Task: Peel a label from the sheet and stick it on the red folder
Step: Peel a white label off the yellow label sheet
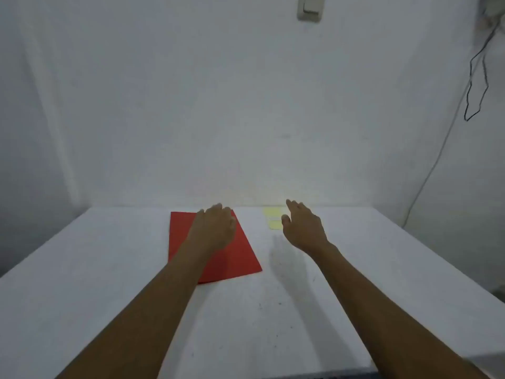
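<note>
A red folder (235, 258) lies flat on the white table (109, 269), left of the middle. My left hand (214, 228) is over the folder's far part, palm down, fingers loosely together, holding nothing. A pale yellow label sheet (274, 219) lies near the table's far edge, right of the folder. My right hand (303, 227) hovers just right of the sheet, fingers spread and empty, its shadow falling on the table below it.
A white wall rises directly behind the table's far edge. A light switch (310, 8) is high on that wall. A black cable (476, 86) hangs down the right wall. The table's right edge runs diagonally at the far right.
</note>
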